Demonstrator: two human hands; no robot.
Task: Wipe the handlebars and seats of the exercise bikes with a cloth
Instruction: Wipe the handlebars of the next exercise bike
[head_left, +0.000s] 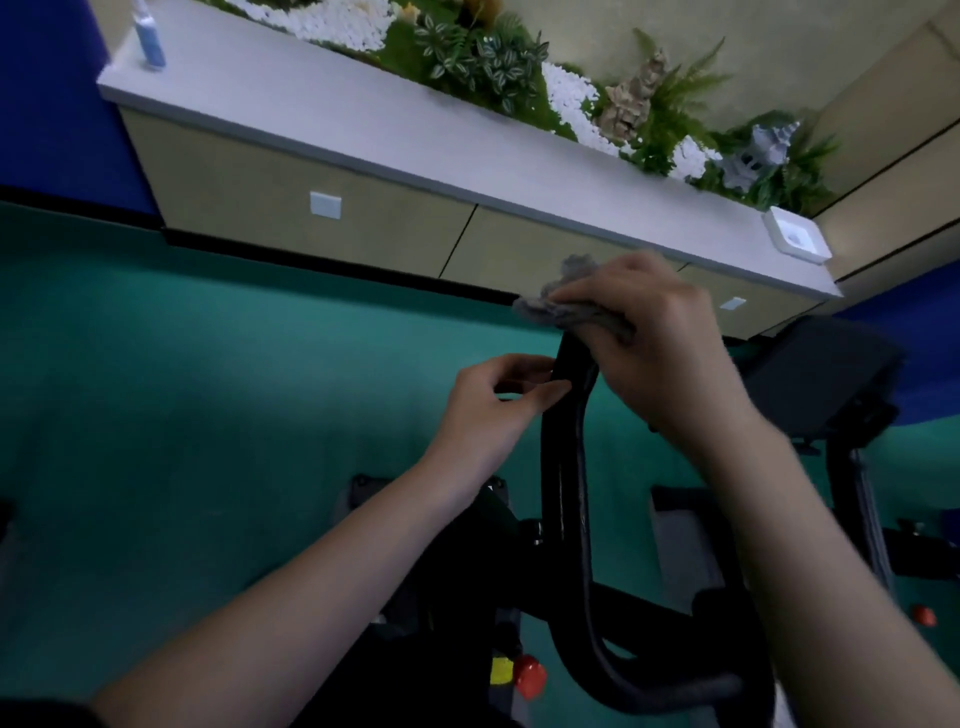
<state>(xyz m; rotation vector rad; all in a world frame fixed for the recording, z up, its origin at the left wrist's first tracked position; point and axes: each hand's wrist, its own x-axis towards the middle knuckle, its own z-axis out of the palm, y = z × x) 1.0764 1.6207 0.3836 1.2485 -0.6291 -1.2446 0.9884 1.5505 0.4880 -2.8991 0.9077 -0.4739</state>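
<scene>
With wiping of the handlebar (563, 467) in hand, the right hand (654, 338) gripped the grey cloth (563, 304) on its upper tip, the left hand (493, 405) pinched the bar just below, and the next move likely required drawing the cloth downward.

Cloth (566, 304) in right hand (660, 343) grip: grey. Handlebar (563, 467) below grip, pinched by left hand (498, 405): plain black. Floor (208, 389) behind grip: teal. Knob (530, 675) far below grip: red; label (501, 675) beside it: yellow. Ledge (363, 130) above grip: white; cabinet fronts (249, 208) under it: beige. Pebbles (332, 21): white. Plants (478, 57): green, leaves striped white. Bottle (150, 41) far upper left of grip: blue.
</scene>
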